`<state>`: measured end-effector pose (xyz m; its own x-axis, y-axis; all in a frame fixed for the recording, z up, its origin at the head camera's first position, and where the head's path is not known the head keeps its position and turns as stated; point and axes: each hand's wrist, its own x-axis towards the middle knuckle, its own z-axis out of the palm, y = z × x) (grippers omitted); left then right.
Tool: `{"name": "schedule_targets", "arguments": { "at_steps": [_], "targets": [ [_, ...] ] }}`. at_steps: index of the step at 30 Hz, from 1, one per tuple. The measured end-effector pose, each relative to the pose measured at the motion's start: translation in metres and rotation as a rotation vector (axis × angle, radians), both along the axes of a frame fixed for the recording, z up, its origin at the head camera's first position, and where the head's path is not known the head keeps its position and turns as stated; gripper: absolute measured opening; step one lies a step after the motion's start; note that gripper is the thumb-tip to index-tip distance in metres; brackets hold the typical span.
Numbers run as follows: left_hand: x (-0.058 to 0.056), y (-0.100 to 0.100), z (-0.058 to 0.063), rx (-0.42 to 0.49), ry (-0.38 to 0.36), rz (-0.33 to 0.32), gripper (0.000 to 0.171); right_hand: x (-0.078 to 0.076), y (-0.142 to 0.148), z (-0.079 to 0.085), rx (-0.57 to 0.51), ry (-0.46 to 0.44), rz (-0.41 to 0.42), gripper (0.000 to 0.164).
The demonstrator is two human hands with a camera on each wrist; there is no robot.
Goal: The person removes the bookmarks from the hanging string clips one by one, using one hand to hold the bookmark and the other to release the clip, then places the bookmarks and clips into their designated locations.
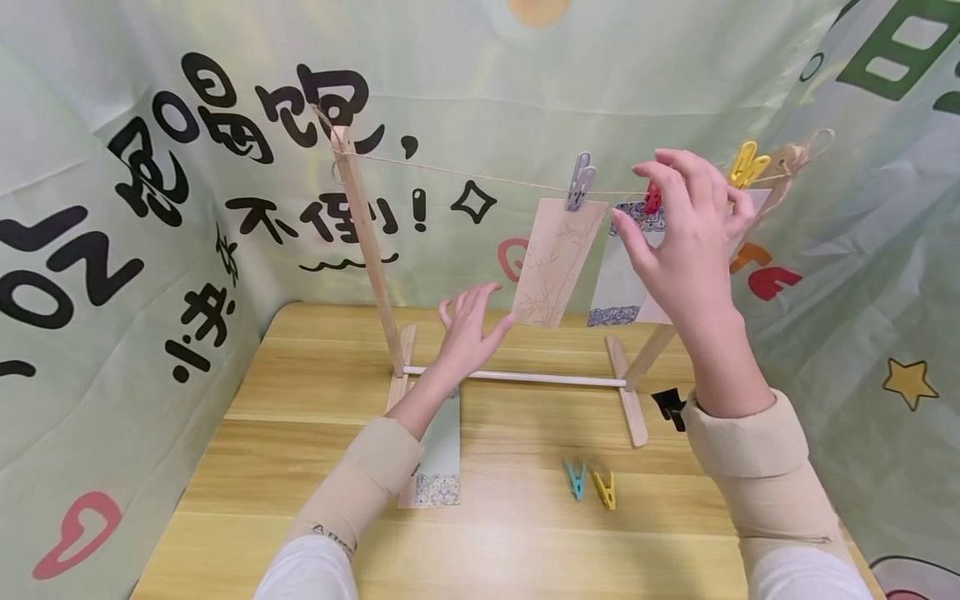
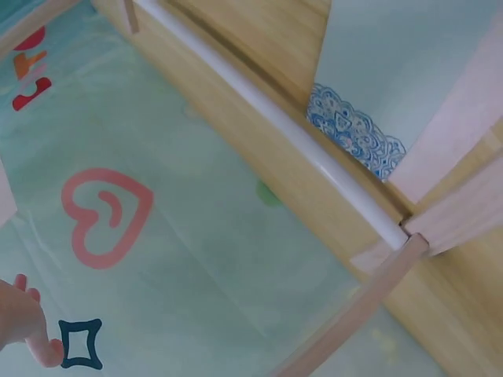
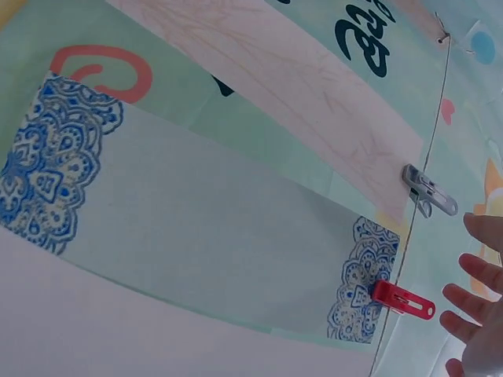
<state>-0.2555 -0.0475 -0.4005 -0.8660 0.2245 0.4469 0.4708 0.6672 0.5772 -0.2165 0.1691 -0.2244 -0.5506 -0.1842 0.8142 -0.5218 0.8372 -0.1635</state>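
Three cards hang from a string (image 1: 465, 173) on a wooden stand. A pink card with a bamboo print (image 1: 558, 262) hangs under a grey clothespin (image 1: 580, 182). Beside it, a red clothespin (image 3: 403, 300) grips a pale card with blue lace-patterned ends (image 3: 212, 212). A yellow clothespin (image 1: 747, 165) holds the card farthest right, partly hidden behind my right hand (image 1: 693, 242). That hand is raised in front of the red clothespin, fingers spread and holding nothing. My left hand (image 1: 468, 333), also empty with loose fingers, is by the pink card's lower left corner.
On the table lie a blue clothespin (image 1: 576, 481) and another yellow clothespin (image 1: 604, 490). More cards (image 1: 442, 450) lie under my left forearm. A white rod (image 1: 540, 378) joins the stand's feet, with a wooden post (image 1: 367, 250) at left. Printed cloth surrounds the table.
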Motion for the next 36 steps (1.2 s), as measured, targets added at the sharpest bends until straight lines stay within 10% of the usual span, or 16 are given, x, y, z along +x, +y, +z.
{"name": "schedule_targets", "arguments": {
  "at_steps": [36],
  "targets": [
    [-0.015, 0.018, -0.004, 0.052, 0.039, -0.108, 0.048, -0.033, -0.016, 0.025, 0.144, -0.313, 0.004, 0.044]
  ]
}}
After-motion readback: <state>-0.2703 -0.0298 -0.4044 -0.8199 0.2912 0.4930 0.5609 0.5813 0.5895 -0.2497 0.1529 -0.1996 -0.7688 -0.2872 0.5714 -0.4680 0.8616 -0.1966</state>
